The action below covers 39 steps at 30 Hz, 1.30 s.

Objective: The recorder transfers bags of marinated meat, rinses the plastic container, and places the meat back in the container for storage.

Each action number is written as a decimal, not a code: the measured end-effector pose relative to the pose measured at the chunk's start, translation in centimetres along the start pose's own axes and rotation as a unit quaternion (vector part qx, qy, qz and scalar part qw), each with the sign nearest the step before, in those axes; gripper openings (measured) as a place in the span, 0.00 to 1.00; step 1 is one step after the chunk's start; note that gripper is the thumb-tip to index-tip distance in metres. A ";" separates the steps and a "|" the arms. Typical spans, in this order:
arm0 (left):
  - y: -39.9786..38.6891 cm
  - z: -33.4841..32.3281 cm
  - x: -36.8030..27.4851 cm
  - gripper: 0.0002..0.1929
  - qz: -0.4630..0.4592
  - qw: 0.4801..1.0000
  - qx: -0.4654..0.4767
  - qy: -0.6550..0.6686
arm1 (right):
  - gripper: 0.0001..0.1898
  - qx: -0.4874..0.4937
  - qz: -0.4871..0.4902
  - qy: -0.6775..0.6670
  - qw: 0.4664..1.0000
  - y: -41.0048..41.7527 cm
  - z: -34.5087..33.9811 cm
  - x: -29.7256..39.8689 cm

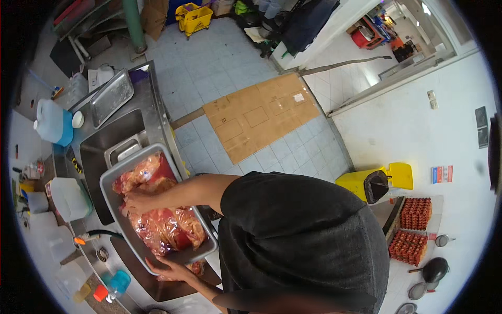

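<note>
A grey metal tray [111,208] lies across the sink counter in front of me. Large pieces of raw meat in clear plastic [168,229] fill much of it. My right hand [138,202] reaches into the tray, its fingers curled against the wrapped meat; the fingertips are partly hidden. At the tray's lower rim is my left hand [172,271], its fingers spread over the edge and holding it. More wrapped meat [197,267] shows in the lower sink basin [157,288], partly covered by the tray and my left arm.
A steel pan [113,98] leans on the counter behind the upper sink basin [94,149]. Nearby stand a jug of blue liquid [55,123] and a translucent container [70,198]. A black hose [108,232] runs beside the tray. Flattened cardboard [261,115] covers part of the floor.
</note>
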<state>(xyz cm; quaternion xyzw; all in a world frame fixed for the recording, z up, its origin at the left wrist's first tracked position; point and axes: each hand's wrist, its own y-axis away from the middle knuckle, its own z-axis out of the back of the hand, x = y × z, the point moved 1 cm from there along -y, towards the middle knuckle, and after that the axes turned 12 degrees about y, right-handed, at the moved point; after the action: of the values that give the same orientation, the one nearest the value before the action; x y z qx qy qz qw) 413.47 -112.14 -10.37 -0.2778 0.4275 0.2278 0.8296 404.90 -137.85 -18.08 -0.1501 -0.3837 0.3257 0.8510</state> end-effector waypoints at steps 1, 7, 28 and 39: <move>-0.6 -0.1 0.4 0.25 -0.026 0.999 0.000 0.029 | 0.09 0.004 -0.002 -0.001 1.000 0.3 0.8 0.8; -7.2 -3.6 -3.3 0.28 -0.162 0.984 0.076 -0.005 | 0.09 -0.027 0.147 -0.250 0.957 0.2 6.5 4.7; -16.6 0.8 -4.7 0.18 -0.381 0.913 0.126 -0.066 | 0.06 0.014 -0.100 -0.118 0.988 6.9 18.9 1.9; -12.5 25.4 -4.6 0.17 -0.053 0.983 -0.176 -0.007 | 0.05 0.074 -0.113 -0.053 0.989 10.0 18.5 -0.2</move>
<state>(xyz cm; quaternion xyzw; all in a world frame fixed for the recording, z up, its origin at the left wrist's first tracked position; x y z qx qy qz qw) 433.51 -105.39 9.03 -0.4398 0.3593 0.2572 0.7819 386.50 -130.46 -11.03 -0.0252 -0.4172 0.2626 0.8697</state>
